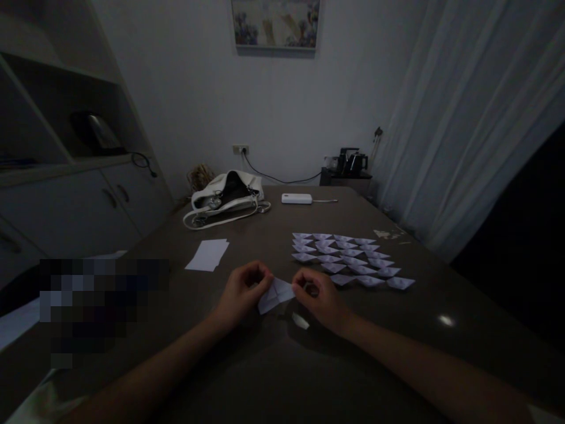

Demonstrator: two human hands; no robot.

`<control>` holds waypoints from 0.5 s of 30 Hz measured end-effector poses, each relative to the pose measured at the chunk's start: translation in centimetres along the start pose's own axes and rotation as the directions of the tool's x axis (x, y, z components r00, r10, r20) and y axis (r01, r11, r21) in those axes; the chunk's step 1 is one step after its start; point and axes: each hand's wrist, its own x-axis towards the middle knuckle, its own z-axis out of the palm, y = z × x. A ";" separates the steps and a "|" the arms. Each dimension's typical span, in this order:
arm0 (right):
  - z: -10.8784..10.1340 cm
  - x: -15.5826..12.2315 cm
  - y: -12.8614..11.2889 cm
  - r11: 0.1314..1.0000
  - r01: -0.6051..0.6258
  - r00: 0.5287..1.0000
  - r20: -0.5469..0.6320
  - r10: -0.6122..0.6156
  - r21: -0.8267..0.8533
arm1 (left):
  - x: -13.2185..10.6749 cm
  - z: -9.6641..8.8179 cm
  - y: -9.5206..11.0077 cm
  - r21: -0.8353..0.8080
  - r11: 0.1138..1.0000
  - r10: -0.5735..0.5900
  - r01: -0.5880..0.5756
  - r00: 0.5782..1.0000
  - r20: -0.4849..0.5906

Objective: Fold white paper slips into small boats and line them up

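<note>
A partly folded sheet of white paper (pixel 276 295) is held up over the dark table between my two hands. My left hand (pixel 247 287) pinches its left edge between thumb and fingers. On the other side, my right hand (pixel 320 297) grips the right corner, fingers curled. Creases show across the paper. Below it, a small pale patch (pixel 301 320) shows on the tabletop; whether it is a scrap or a reflection is unclear. Rows of folded paper boats (pixel 353 261) stand beyond my right hand. A small stack of white paper sheets (pixel 207 255) lies beyond my left hand.
A white handbag (pixel 227 197) lies open at the table's far left, and a white power bank (pixel 296 199) with a short cable is right of it. Loose papers (pixel 20 321) and a blurred-out area are at left. Kettles (pixel 353 162) stand on a far cabinet.
</note>
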 end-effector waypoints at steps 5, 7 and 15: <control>0.0 0.2 0.5 0.998 -0.035 0.998 -0.043 0.037 0.058 | 0.9 -1.9 0.8 -0.013 1.000 0.005 -0.008 0.982 -0.191; 0.0 0.3 0.7 0.996 -0.050 0.998 -0.038 0.052 0.069 | 1.1 -2.3 0.9 -0.021 1.000 0.003 -0.008 0.979 -0.203; 0.1 0.4 0.5 0.988 -0.101 0.995 -0.016 0.103 0.116 | 0.4 -0.7 0.0 -0.074 0.995 -0.069 0.071 0.997 0.026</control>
